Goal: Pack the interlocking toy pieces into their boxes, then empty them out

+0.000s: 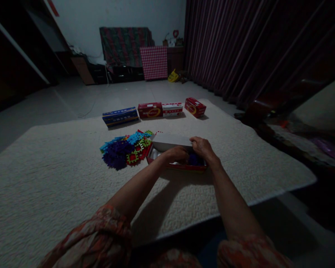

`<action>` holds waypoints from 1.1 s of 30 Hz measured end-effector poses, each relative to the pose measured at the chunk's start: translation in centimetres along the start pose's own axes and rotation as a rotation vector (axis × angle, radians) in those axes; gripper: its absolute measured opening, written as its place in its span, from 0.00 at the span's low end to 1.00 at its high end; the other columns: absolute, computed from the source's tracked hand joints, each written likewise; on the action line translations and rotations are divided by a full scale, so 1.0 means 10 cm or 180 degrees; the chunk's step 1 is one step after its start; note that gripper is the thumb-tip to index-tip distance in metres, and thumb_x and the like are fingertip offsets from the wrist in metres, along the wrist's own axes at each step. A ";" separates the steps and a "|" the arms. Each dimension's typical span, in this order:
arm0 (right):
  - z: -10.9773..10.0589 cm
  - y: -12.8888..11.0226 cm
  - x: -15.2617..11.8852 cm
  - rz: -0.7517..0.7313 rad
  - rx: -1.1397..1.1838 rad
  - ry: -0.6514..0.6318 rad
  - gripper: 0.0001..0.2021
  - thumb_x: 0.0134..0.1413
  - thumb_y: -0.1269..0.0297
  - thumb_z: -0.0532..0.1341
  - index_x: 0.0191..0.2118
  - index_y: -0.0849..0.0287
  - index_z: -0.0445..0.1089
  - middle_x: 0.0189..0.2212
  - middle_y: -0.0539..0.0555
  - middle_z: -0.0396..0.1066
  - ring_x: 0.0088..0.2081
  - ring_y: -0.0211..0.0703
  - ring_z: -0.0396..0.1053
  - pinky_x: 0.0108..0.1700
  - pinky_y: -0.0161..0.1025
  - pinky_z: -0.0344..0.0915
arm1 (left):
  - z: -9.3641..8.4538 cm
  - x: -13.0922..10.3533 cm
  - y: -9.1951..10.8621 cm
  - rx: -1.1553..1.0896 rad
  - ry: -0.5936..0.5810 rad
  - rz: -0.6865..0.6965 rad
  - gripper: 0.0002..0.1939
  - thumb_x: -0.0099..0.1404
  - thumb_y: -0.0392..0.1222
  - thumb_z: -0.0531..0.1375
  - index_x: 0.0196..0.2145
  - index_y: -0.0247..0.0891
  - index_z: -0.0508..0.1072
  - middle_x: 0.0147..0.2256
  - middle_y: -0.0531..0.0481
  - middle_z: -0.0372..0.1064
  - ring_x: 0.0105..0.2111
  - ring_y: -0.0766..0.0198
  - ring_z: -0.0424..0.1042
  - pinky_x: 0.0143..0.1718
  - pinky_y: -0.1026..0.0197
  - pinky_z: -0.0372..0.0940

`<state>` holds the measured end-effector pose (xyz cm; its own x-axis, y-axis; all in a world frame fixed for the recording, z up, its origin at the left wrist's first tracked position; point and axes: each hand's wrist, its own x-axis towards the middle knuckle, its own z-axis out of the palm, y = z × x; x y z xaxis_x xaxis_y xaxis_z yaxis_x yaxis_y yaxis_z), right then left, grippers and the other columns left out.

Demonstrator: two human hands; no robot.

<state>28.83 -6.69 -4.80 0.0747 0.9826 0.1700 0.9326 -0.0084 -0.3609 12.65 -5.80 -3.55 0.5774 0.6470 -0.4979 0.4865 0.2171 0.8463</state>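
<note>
An open red box (178, 168) with its white lid (171, 140) raised stands on the pale quilted mat. My left hand (178, 154) reaches into the box, its fingers bent down and partly hidden among white and dark blue contents. My right hand (201, 146) is closed on the right end of the lid. Left of the box lies a pile of toothed plastic pieces: dark blue ones (117, 153), light blue ones (136, 137) and green-and-red ones (133, 158).
Along the mat's (72, 167) far part stand a blue box (120, 117), a red box (150, 110), a white-and-red box (172, 109) and another red box (194, 107). Dark furniture is at the right; curtains (226, 48) hang behind.
</note>
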 end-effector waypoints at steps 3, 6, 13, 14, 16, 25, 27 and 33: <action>-0.02 -0.01 -0.01 0.0003 -0.0039 -0.0045 0.20 0.61 0.75 0.54 0.54 0.63 0.77 0.53 0.60 0.78 0.55 0.49 0.75 0.59 0.39 0.67 | 0.01 -0.02 0.03 0.0129 -0.0047 -0.0024 0.05 0.57 0.28 0.63 0.28 0.34 0.72 0.22 0.53 0.69 0.24 0.67 0.69 0.31 0.63 0.67; -0.02 -0.02 0.00 0.0021 -0.0046 -0.0038 0.20 0.61 0.75 0.54 0.54 0.62 0.77 0.54 0.60 0.78 0.55 0.48 0.75 0.59 0.39 0.66 | 0.04 -0.01 0.05 0.0252 -0.0059 0.0142 0.05 0.56 0.30 0.65 0.32 0.34 0.75 0.23 0.55 0.69 0.23 0.68 0.67 0.28 0.64 0.64; -0.03 -0.04 0.00 0.0119 0.0093 -0.0090 0.21 0.60 0.76 0.54 0.54 0.60 0.77 0.53 0.58 0.78 0.55 0.46 0.75 0.59 0.37 0.66 | 0.11 0.06 0.07 0.0544 0.0125 0.0124 0.06 0.58 0.34 0.66 0.35 0.34 0.75 0.19 0.59 0.65 0.17 0.70 0.62 0.21 0.67 0.57; -0.04 -0.04 0.00 0.0123 0.0104 -0.0102 0.21 0.61 0.76 0.54 0.54 0.60 0.77 0.54 0.58 0.78 0.55 0.46 0.75 0.60 0.37 0.66 | 0.13 0.06 0.08 0.0562 0.0146 0.0096 0.06 0.58 0.34 0.67 0.35 0.34 0.75 0.19 0.59 0.65 0.18 0.70 0.62 0.21 0.67 0.57; -0.04 -0.04 0.00 0.0117 0.0108 -0.0121 0.21 0.61 0.76 0.54 0.54 0.61 0.77 0.54 0.58 0.78 0.56 0.46 0.75 0.60 0.38 0.66 | 0.15 0.05 0.10 0.0549 0.0182 0.0077 0.06 0.57 0.35 0.68 0.33 0.34 0.75 0.18 0.59 0.65 0.18 0.70 0.63 0.22 0.66 0.59; -0.04 -0.01 0.01 0.0057 0.0187 -0.0130 0.21 0.60 0.75 0.53 0.53 0.62 0.77 0.53 0.59 0.78 0.55 0.48 0.75 0.60 0.40 0.67 | 0.30 0.18 0.12 0.0520 0.0427 0.0175 0.09 0.52 0.34 0.70 0.31 0.33 0.75 0.21 0.58 0.67 0.22 0.70 0.66 0.24 0.67 0.64; -0.03 0.01 0.02 0.0034 0.0217 -0.0098 0.21 0.60 0.75 0.53 0.52 0.60 0.78 0.53 0.58 0.78 0.55 0.47 0.75 0.60 0.40 0.67 | 0.33 0.20 0.13 0.0584 0.0490 0.0184 0.09 0.53 0.35 0.70 0.32 0.33 0.76 0.21 0.57 0.66 0.22 0.70 0.65 0.24 0.67 0.63; 0.02 0.06 0.04 0.0008 0.0340 -0.0039 0.20 0.58 0.75 0.54 0.50 0.57 0.78 0.51 0.55 0.80 0.53 0.45 0.76 0.59 0.40 0.68 | 0.37 0.19 0.09 0.0392 0.0467 0.0293 0.08 0.54 0.35 0.69 0.31 0.33 0.75 0.23 0.56 0.67 0.22 0.69 0.65 0.24 0.66 0.63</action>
<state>29.33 -6.31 -5.10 0.0720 0.9848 0.1581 0.8894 0.0084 -0.4571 16.60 -7.12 -4.47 0.5259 0.7614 -0.3792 0.5179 0.0670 0.8528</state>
